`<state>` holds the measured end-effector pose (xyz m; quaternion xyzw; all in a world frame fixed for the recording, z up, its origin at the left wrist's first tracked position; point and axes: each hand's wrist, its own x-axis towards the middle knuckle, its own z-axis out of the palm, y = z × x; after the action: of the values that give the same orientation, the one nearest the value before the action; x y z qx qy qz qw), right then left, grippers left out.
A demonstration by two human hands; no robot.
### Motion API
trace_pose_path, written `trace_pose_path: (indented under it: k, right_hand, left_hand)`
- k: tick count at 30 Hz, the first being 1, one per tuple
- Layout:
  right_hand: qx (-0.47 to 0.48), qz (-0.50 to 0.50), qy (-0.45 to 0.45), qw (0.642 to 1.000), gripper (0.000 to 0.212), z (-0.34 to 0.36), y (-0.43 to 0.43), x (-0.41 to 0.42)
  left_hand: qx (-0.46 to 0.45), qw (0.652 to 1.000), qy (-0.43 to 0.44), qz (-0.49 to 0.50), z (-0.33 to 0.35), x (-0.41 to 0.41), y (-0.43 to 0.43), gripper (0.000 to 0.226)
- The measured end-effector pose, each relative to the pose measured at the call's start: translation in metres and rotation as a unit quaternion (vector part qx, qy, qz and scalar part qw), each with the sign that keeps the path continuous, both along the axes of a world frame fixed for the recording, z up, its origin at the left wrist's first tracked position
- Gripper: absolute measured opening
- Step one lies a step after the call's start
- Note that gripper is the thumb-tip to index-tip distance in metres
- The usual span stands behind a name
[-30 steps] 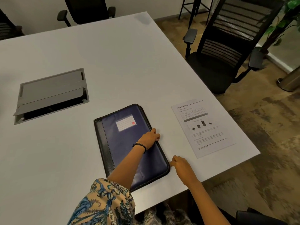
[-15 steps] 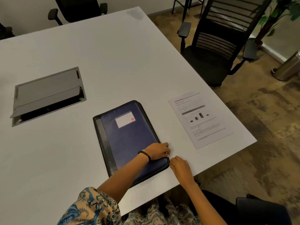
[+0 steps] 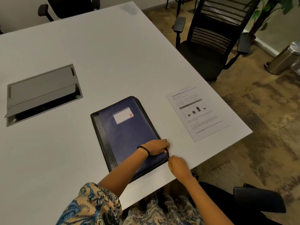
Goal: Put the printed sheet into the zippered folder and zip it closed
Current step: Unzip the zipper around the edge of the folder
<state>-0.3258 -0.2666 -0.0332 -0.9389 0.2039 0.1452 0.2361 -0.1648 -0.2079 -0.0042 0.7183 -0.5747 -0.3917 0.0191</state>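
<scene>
The dark blue zippered folder (image 3: 126,130) lies closed on the white table (image 3: 97,46), with a white label on its cover and a black spine on the left. My left hand (image 3: 156,146) is on the folder's near right corner, its fingers curled over the right edge. My right hand (image 3: 177,164) meets that same corner from the table side, fingertips pinched at the zipper; the pull itself is hidden. The printed sheet (image 3: 198,114) lies flat to the right of the folder, near the table's right edge, untouched.
A grey cable box (image 3: 42,93) with its lid ajar is set into the table at the left. A black office chair (image 3: 211,46) stands beyond the table's right edge, and a metal bin (image 3: 284,59) sits on the floor farther right.
My left hand slid along the folder's right edge toward me, from the middle to the near corner. My right hand closed in on that corner. Folder and sheet stayed put.
</scene>
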Motion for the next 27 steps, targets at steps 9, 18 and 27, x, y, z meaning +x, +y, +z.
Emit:
trace_pose_path:
  k: [9,18,27]
  right_hand:
    - [-0.021,0.081,0.028,0.996,0.026,0.013,0.032,-0.003]
    - [-0.094,0.163,0.056,0.981,0.037,0.016,0.072,0.004]
    - [-0.099,0.162,0.032,0.981,0.03,0.021,0.07,0.012]
  left_hand:
    - [0.0,0.998,0.054,0.042,0.009,0.003,-0.001,0.018]
    - [-0.033,0.997,0.052,0.048,0.008,0.003,0.005,0.016]
    - [-0.122,0.987,-0.028,0.099,0.008,0.008,0.048,0.036]
